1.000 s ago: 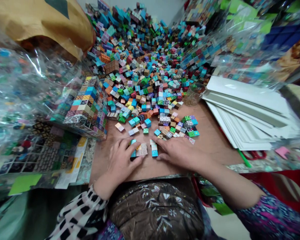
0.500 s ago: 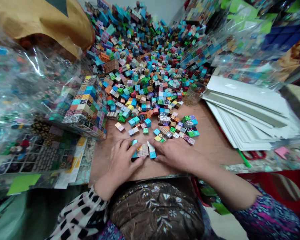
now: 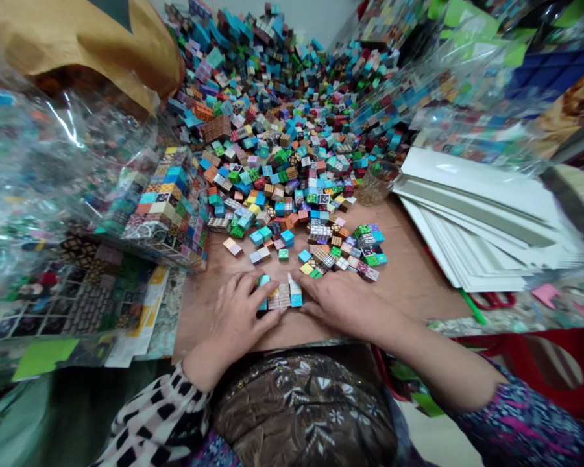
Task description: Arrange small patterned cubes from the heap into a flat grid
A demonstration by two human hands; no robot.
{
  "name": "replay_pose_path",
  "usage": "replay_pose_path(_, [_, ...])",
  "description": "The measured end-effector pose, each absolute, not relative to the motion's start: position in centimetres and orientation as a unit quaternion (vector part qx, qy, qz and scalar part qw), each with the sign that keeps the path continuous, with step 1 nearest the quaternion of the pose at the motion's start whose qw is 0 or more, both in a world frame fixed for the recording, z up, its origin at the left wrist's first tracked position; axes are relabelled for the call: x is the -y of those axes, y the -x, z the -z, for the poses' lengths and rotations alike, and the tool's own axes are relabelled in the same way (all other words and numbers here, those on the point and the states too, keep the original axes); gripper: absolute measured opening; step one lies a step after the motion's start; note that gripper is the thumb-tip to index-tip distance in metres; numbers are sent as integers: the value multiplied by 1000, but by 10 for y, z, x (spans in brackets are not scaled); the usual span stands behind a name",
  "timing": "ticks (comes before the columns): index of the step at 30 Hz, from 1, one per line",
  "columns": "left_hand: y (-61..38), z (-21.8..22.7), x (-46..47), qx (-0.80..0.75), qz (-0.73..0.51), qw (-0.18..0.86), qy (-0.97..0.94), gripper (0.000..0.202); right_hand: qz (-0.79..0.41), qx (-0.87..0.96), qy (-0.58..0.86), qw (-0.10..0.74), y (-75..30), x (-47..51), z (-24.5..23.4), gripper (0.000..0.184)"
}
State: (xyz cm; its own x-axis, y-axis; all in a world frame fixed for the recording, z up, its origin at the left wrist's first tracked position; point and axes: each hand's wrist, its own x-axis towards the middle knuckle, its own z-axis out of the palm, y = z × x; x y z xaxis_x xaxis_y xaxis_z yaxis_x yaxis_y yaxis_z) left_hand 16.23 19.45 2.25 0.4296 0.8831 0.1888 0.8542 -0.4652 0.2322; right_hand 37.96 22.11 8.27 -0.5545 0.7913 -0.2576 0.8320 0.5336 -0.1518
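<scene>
Small cubes printed with pixel patterns lie in a short row on the brown board in front of me. The row has brown plank-patterned cubes (image 3: 279, 296) in the middle and blue-and-white cubes (image 3: 296, 293) at its right end. My left hand (image 3: 236, 314) rests at the left end, index finger and thumb gripping the row's edges and partly covering a blue cube (image 3: 263, 304). From the other side, my right hand (image 3: 343, 303) pinches the blue-and-white cubes between index finger and thumb. Its other fingers are curled under and hidden.
Beyond my hands, a large heap of loose cubes (image 3: 282, 136) rises toward the wall. Plastic-wrapped cube blocks (image 3: 163, 207) stand at left. On the right are a stack of white cards (image 3: 477, 220), a clear cup (image 3: 377, 183) and red-handled scissors (image 3: 491, 300).
The blue-and-white cubes have shifted slightly left with my right hand, and the gap between them and the brown cubes has closed. My left hand has barely moved.
</scene>
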Motion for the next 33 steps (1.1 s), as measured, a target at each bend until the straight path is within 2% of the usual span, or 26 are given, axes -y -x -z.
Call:
replay_pose_path(4, [-163, -21, -194, -512, -149, 44, -845, 40, 130, -871, -467, 79, -379, -222, -82, 55])
replay_pose_path(9, [-163, -19, -192, -506, -158, 18, -848, 43, 114, -867, -477, 87, -381, -216, -81, 76])
replay_pose_path(12, [-164, -23, -188, -489, -160, -25, -857, 45, 98, -871, -478, 62, -387, -203, -79, 67])
replay_pose_path(15, [-169, -27, -184, -473, -172, -59, -862, 38, 99, -872, -478, 45, -391, -188, -73, 57])
replay_pose_path(19, [-176, -27, -181, -449, -178, -58, -874, 29, 125, -865, -485, 33, -388, -175, -61, 55])
replay_pose_path(24, [-179, -22, -183, -426, -195, -68, -881, 26, 132, -860, -488, 69, -382, -170, -53, 50])
replay_pose_path(27, [-178, -19, -185, -414, -216, -88, -880, 23, 128, -861, -489, 54, -386, -171, -52, 48])
replay_pose_path(30, [-178, -16, -187, -402, -237, -102, -878, 22, 122, -858, -498, 29, -388, -178, -56, 55])
replay_pose_path(33, [-178, -14, -188, -400, -242, -108, -878, 22, 104, -859, -498, 56, -383, -190, -63, 66])
